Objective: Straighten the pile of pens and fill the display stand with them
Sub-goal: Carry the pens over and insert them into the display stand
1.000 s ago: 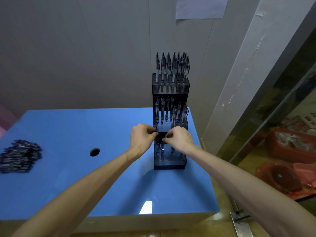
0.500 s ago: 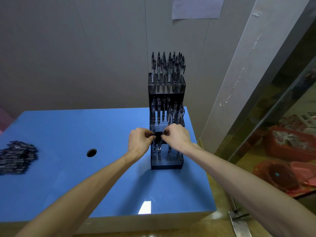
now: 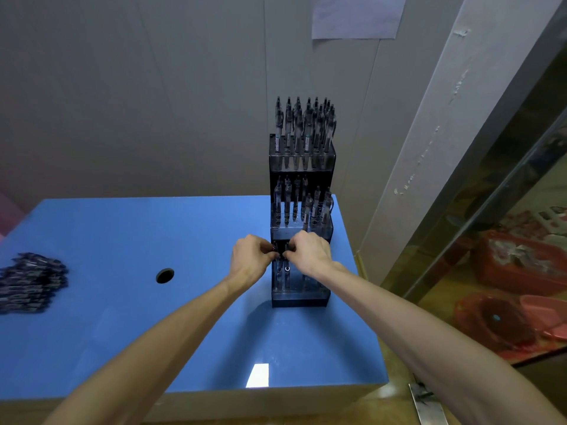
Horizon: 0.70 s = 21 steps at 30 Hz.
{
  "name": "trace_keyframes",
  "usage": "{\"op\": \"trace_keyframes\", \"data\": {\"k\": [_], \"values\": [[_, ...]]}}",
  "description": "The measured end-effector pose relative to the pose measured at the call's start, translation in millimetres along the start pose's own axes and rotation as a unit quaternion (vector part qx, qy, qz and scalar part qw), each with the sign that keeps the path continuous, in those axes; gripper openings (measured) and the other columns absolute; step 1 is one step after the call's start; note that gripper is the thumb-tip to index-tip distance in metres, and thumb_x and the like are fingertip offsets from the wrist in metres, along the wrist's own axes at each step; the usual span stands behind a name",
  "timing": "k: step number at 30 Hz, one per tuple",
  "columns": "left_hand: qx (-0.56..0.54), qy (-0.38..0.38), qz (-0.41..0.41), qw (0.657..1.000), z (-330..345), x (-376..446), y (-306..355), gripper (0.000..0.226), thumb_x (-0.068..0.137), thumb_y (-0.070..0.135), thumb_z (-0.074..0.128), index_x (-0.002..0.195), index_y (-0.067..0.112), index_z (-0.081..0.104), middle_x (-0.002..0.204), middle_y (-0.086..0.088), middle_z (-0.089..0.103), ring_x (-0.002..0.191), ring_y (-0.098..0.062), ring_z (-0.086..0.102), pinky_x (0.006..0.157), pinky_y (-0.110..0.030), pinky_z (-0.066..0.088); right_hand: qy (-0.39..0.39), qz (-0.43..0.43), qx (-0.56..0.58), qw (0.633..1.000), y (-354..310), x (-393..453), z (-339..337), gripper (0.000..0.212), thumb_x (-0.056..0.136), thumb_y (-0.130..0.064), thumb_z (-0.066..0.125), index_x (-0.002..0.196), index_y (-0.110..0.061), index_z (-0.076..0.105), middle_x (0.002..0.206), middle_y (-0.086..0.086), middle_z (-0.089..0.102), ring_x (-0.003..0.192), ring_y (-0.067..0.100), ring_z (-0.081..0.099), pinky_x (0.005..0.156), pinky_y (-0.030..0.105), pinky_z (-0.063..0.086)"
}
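Both hands (image 3: pixel 276 256) pinch pens at display stand (image 3: pixel 302 297), near table edge (image 3: pixel 352 256).

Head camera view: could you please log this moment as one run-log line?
left hand and right hand: pinching pens at display stand bottom tier | upper tiers: stocked | pen pile: table's left

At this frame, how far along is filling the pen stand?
The display stand has a packed top tier and a partly filled middle tier. Left hand and right hand are pinching pens at the sparse bottom tier. A loose pile of pens still waits at the table's left edge.
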<state>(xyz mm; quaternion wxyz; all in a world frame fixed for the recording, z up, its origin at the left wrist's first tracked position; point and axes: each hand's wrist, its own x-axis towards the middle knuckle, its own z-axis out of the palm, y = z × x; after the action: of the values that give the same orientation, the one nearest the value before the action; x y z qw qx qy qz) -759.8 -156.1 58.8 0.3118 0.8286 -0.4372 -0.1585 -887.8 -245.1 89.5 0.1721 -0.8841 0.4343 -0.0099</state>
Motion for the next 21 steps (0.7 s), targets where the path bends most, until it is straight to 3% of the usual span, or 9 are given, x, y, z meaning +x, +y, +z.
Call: {"op": "trace_keyframes", "data": {"k": [5, 9, 16, 21], "values": [[0.03, -0.013, 0.004, 0.999, 4, -3, 2, 0.015, 0.087, 0.024, 0.078, 0.075, 0.015, 0.078, 0.067, -0.002, 0.071, 0.067, -0.022, 0.066, 0.06, -0.031, 0.052, -0.035, 0.012, 0.023, 0.999, 6, 1, 6, 0.032, 0.096, -0.027, 0.065, 0.066, -0.018, 0.057, 0.062, 0.0, 0.056, 0.069, 0.026, 0.059, 0.054, 0.031, 0.036], [0.051, -0.023, -0.009, 0.998, 10, -3, -2, 0.026, 0.088, 0.019, 0.073, 0.063, 0.022, 0.068, 0.063, -0.003, 0.068, 0.066, -0.024, 0.067, 0.064, -0.037, 0.058, -0.043, -0.001, 0.002, 0.999, 6, 1, 3, 0.029, 0.097, -0.025, 0.063, 0.069, -0.017, 0.056, 0.063, 0.0, 0.054, 0.07, 0.028, 0.058, 0.059, 0.031, 0.039], [0.038, -0.047, -0.012, 0.998, 3, -1, -2, 0.011, 0.088, 0.028, 0.076, 0.086, 0.019, 0.083, 0.077, 0.001, 0.076, 0.075, -0.019, 0.07, 0.068, -0.034, 0.057, -0.038, -0.024, 0.005, 0.999, 16, -2, -1, 0.025, 0.096, -0.03, 0.062, 0.08, -0.012, 0.069, 0.071, 0.004, 0.065, 0.07, 0.027, 0.062, 0.058, 0.032, 0.042], [0.041, -0.044, -0.032, 0.998, -6, -5, -3, 0.038, 0.095, 0.046, 0.061, 0.072, 0.018, 0.074, 0.066, 0.002, 0.071, 0.071, -0.021, 0.068, 0.066, -0.036, 0.059, 0.002, -0.041, 0.061, 0.997, 27, -3, -12, 0.028, 0.099, -0.039, 0.056, 0.096, -0.022, 0.077, 0.081, -0.003, 0.075, 0.076, 0.017, 0.068, 0.071, 0.036, 0.058]]}}
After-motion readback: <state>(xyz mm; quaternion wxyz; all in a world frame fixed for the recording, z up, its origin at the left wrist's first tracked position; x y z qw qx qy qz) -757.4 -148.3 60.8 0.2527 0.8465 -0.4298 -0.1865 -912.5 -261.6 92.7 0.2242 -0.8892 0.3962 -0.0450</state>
